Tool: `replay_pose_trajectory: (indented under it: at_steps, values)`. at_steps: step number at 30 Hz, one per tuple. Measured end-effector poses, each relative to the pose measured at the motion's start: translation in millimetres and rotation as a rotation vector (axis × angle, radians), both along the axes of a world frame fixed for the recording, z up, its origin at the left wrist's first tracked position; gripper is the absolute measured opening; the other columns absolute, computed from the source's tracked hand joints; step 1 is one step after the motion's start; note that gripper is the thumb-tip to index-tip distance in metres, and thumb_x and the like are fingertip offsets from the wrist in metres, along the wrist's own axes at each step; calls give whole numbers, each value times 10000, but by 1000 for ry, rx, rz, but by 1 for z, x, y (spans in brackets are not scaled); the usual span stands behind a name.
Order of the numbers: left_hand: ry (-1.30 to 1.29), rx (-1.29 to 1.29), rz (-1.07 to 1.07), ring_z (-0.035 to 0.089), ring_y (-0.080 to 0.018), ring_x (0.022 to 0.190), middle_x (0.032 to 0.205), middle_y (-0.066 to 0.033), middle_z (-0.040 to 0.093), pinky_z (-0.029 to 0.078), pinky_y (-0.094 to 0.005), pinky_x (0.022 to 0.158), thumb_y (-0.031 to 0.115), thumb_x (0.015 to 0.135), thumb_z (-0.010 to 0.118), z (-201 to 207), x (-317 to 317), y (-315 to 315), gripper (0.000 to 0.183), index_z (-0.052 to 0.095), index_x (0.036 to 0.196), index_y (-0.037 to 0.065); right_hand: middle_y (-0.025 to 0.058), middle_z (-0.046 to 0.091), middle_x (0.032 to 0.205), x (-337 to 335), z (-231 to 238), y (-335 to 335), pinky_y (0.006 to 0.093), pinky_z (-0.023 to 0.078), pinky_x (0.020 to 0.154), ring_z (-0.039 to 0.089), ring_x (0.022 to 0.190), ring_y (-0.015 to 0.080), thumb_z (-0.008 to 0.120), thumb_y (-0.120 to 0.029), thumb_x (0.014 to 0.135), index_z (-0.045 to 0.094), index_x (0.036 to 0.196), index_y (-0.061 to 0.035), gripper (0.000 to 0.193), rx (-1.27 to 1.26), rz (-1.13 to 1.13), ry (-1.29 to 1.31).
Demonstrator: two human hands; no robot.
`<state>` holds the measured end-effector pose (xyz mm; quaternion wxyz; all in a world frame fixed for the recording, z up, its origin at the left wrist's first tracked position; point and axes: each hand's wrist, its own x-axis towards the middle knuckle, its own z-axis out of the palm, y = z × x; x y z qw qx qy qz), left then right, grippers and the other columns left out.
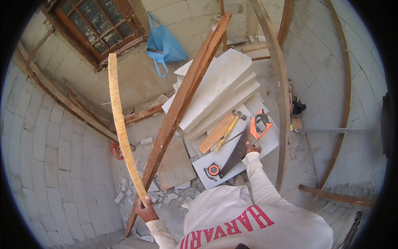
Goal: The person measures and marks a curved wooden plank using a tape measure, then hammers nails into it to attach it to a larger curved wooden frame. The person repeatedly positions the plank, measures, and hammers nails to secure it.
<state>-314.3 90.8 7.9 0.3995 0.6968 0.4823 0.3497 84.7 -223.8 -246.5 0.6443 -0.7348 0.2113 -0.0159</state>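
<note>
- Handsaw, right of frame centre: long axis slants from upper-right handle to lower-left tip
- Right hand nearer, touching its blade; whether the fingers pinch, cannot tell
- Left hand, lower left: fingers wrapped round a pale wooden strip

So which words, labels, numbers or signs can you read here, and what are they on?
White shirt: large red capital letters, legible, but I won't copy them out.
Tape measure: any markings too small to read.
Saw: any markings too small to read.
</note>
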Motion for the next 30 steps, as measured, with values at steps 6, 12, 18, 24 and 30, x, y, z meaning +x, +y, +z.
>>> replay_pose_trajectory:
  at_steps: [6, 12, 18, 24, 30]
  values:
    - [45, 5, -97, 569, -102, 704, 795, -14, 624, 479, -276, 649, 451, 957, 787, 9, 20, 20, 490, 701, 984, -31, 72, 776, 936, 63, 21, 31, 343, 558, 800, 694, 827, 167, 780, -144, 850, 786, 1104, 19, 302, 112, 193, 16]
    - [55, 110, -202, 548, -110, 719, 807, -5, 601, 455, -283, 641, 530, 942, 780, 0, 35, 28, 574, 709, 1010, -35, 180, 781, 854, 62, 11, -11, 424, 597, 822, 762, 829, 331, 783, -280, 815, 805, 999, -51, 295, -509, 284, 183]
    - [75, 89, -252, 564, -109, 761, 832, -12, 645, 459, -282, 675, 494, 903, 831, 4, 54, 10, 563, 733, 1052, -41, 204, 773, 1106, 40, 37, -44, 458, 584, 970, 748, 1028, 394, 819, -309, 784, 762, 1152, -44, 457, -775, 361, 358]
    - [126, 67, -266, 594, -108, 756, 858, -27, 695, 493, -288, 694, 366, 882, 865, 3, 79, 18, 470, 749, 1078, -45, 101, 412, 1623, 41, 56, -37, 549, 415, 1150, 401, 1495, 345, 704, -291, 932, 654, 1407, -191, 488, -1315, 1028, 40]
    - [154, 170, -285, 640, -127, 748, 848, -84, 736, 529, -318, 708, 328, 856, 883, 26, 121, 17, 444, 757, 1065, -43, 95, 536, 1526, 67, 53, -62, 636, 314, 1163, 429, 1471, 311, 487, -239, 1058, 687, 1343, -159, 357, -1658, 1391, -104]
